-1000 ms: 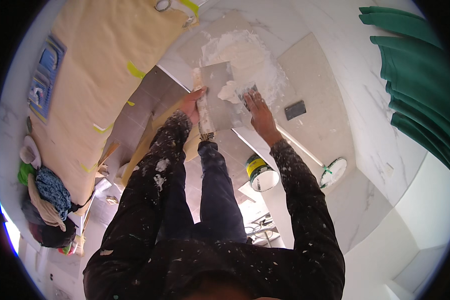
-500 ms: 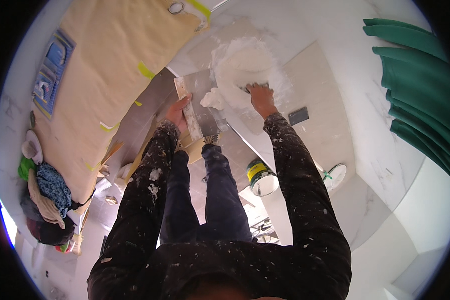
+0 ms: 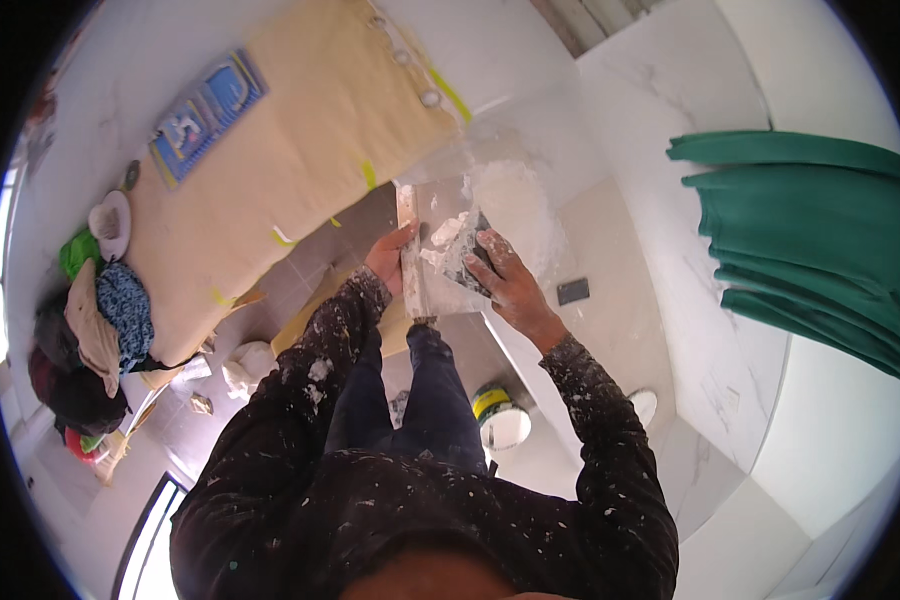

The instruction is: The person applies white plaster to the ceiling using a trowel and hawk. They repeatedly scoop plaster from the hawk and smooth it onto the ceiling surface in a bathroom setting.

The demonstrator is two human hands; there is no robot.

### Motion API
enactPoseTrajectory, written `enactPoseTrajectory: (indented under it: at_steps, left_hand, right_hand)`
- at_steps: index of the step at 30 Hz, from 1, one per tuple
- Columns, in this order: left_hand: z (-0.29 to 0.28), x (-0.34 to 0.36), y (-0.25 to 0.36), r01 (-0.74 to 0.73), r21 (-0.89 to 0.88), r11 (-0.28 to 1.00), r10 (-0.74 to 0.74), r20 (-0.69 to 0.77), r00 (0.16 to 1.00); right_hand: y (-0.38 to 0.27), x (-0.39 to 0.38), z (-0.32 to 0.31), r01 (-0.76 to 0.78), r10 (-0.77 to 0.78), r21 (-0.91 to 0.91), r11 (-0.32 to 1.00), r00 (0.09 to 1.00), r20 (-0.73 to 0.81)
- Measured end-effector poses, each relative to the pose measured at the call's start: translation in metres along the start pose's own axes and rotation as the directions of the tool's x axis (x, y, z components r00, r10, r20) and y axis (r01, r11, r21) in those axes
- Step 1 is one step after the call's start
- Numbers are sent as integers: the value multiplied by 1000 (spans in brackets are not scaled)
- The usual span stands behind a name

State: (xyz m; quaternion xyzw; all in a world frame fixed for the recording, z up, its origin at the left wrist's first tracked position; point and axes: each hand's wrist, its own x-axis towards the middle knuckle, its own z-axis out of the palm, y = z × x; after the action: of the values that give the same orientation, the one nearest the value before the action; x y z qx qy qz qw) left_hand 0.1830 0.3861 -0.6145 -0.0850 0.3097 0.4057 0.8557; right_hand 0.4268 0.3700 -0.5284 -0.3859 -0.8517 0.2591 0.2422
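Note:
My left hand (image 3: 392, 258) grips the light, plaster-caked back edge of a wide filling knife (image 3: 448, 298). Its broad metal blade lies roughly flat and carries a lump of white plaster (image 3: 448, 232). In my right hand (image 3: 512, 288) is a dark, plaster-smeared scraper (image 3: 460, 262), its edge against or just over the wide blade beside the lump; exact contact is hard to tell. Beyond the blade, a smeared white plaster patch (image 3: 515, 205) covers part of the pale surface. Both my sleeves are spattered with white.
A paper-covered surface (image 3: 300, 130) at left bears a blue tool pack (image 3: 205, 115), a white hat (image 3: 112, 225) and piled clothes (image 3: 125, 315). A dark flat rectangle (image 3: 573, 291) lies right of my right hand. Below stands a yellow-banded bucket (image 3: 500, 420). Green cloth (image 3: 800, 210) hangs at right.
My right hand has come off the white patch with its scraper and moved toward me onto the wide knife's plaster. The view has shifted and turned somewhat.

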Motion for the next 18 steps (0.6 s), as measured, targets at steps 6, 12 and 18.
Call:
enactPoseTrajectory:
  at_steps: [6, 12, 18]
  left_hand:
    - [62, -91, 51, -129, 13, 992, 128, 63, 990]
    - [102, -177, 142, -521, -78, 850, 527, 128, 840]
    - [83, -251, 267, -829, -313, 464, 857, -77, 509]
  right_hand:
    - [-34, 53, -49, 74, -67, -258, 963, 997, 35]
    - [-55, 11, -87, -320, 321, -51, 946, 947, 12]
    - [-104, -104, -85, -508, 566, 250, 824, 728, -386]
